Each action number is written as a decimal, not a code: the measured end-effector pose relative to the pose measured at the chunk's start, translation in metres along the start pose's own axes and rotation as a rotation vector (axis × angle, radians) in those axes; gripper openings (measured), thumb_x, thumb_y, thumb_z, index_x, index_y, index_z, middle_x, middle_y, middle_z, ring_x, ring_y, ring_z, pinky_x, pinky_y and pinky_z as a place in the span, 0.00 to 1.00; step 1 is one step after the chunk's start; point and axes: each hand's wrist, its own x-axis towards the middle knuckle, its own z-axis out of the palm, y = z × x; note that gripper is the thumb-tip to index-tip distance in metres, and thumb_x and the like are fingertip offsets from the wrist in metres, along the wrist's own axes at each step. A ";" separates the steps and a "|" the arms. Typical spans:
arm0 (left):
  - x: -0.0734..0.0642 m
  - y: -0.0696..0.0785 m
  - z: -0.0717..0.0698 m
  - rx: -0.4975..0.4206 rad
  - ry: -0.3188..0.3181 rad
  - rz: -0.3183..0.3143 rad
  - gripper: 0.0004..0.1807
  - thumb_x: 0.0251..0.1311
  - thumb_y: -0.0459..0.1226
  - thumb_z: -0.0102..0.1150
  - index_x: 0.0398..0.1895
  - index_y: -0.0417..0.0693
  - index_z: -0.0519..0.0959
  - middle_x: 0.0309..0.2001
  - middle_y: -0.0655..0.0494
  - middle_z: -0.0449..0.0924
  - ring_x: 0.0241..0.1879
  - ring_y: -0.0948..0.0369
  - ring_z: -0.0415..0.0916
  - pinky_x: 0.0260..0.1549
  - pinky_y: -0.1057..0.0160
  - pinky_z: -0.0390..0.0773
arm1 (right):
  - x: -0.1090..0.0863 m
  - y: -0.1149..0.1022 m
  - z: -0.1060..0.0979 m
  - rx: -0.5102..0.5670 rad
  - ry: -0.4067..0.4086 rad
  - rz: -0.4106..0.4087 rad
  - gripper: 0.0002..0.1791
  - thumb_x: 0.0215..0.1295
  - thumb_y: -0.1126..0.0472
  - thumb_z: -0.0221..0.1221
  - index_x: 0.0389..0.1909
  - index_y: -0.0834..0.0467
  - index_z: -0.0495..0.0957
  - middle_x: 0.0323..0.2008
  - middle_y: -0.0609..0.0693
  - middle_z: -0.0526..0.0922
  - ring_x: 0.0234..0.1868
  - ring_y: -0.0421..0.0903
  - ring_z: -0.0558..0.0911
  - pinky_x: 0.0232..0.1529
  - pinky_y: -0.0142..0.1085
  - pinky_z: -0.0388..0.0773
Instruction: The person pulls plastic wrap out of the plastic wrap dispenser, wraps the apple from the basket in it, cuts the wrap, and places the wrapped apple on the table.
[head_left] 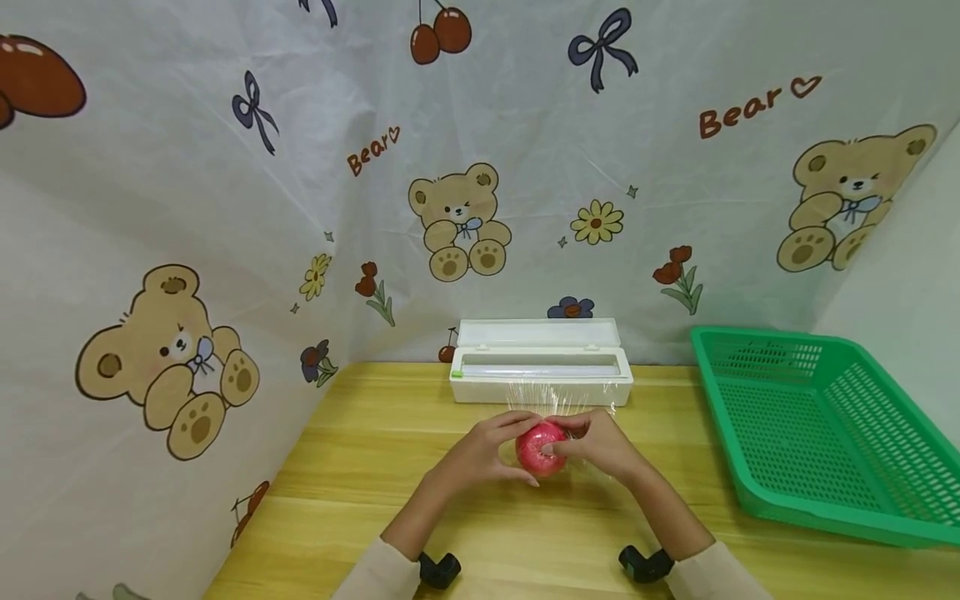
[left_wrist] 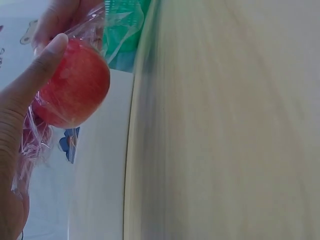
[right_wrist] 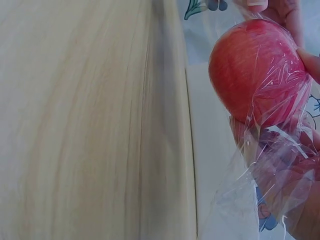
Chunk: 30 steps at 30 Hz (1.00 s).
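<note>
Between both hands is a red apple (head_left: pixel 538 451), partly wrapped in clear plastic wrap (right_wrist: pixel 275 165). My left hand (head_left: pixel 491 450) grips it from the left, its thumb low on the near side and its fingers over the far side. My right hand (head_left: pixel 596 446) holds the right side, thumb pressed on the top of the fruit and fingers curled behind. In the left wrist view, the left thumb lies along the skin of the apple (left_wrist: pixel 75 85). Loose, crinkled film trails around the right fingers in the right wrist view.
Behind the hands stands a white cling film box (head_left: pixel 542 392), lid raised, a roll inside. A green plastic basket (head_left: pixel 757 492) sits at the right. Everything rests on a wooden table (head_left: pixel 360 467), with a bear-patterned cloth (head_left: pixel 525 125) behind and to the left.
</note>
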 end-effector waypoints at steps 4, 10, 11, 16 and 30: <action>0.000 0.000 -0.002 0.057 -0.017 -0.002 0.49 0.49 0.56 0.76 0.73 0.45 0.70 0.70 0.53 0.72 0.68 0.60 0.71 0.61 0.69 0.72 | 0.001 0.000 -0.001 0.024 -0.010 0.007 0.28 0.59 0.59 0.72 0.60 0.65 0.81 0.51 0.60 0.86 0.48 0.51 0.86 0.43 0.38 0.87; 0.000 -0.002 -0.002 0.039 -0.045 -0.028 0.49 0.50 0.52 0.77 0.74 0.45 0.68 0.71 0.53 0.71 0.69 0.60 0.70 0.61 0.69 0.72 | 0.001 -0.001 -0.001 0.032 0.000 0.031 0.27 0.59 0.59 0.73 0.58 0.66 0.82 0.49 0.60 0.87 0.48 0.51 0.86 0.44 0.37 0.86; 0.001 -0.002 -0.001 0.031 -0.049 -0.031 0.49 0.49 0.51 0.77 0.74 0.45 0.68 0.71 0.53 0.71 0.69 0.60 0.69 0.61 0.69 0.72 | 0.001 -0.001 -0.001 0.034 0.001 0.034 0.27 0.58 0.59 0.73 0.58 0.66 0.82 0.49 0.60 0.87 0.47 0.50 0.87 0.44 0.37 0.86; 0.000 -0.001 0.001 0.027 -0.068 -0.025 0.52 0.47 0.51 0.79 0.75 0.43 0.66 0.71 0.48 0.71 0.69 0.58 0.69 0.62 0.67 0.72 | 0.001 0.000 0.001 0.055 -0.001 0.073 0.28 0.59 0.57 0.73 0.58 0.67 0.81 0.49 0.60 0.87 0.47 0.50 0.86 0.45 0.37 0.86; -0.001 0.000 0.002 0.055 -0.066 -0.029 0.51 0.48 0.51 0.78 0.75 0.44 0.65 0.70 0.49 0.72 0.69 0.60 0.70 0.62 0.69 0.71 | 0.000 -0.002 0.004 0.048 0.020 0.118 0.30 0.61 0.55 0.72 0.60 0.68 0.80 0.51 0.60 0.86 0.47 0.50 0.86 0.46 0.37 0.86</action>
